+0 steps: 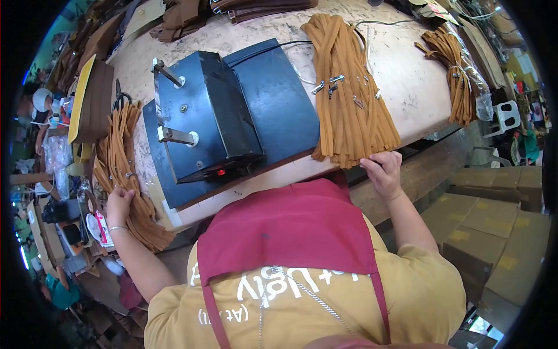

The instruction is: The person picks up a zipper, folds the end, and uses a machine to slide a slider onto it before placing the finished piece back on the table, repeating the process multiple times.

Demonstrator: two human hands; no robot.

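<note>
While both hands rest on separate heaps of tan zipper strips, the likeliest trouble is a bundle sliding off the tabletop (407, 87) edge. The middle bundle (351, 93) lies fanned beside the black machine (203, 116), its lower ends hanging just over the near edge, and the right hand (383, 171) curls loosely over those ends, fingers bent on them but not clearly pinching any. A careless tug there could drag several strips down at once, and the metal sliders (332, 84) lying across the bundle could snag neighbouring strips and tangle them. The left hand (119, 203) presses flat and open on the left pile (125, 174), which spills past the corner and looks ready to slump if pushed. The machine's two protruding metal pegs (174, 135) stand near that wrist, a catch risk, I judge. A third bundle (456, 72) lies well apart at the far right
</note>
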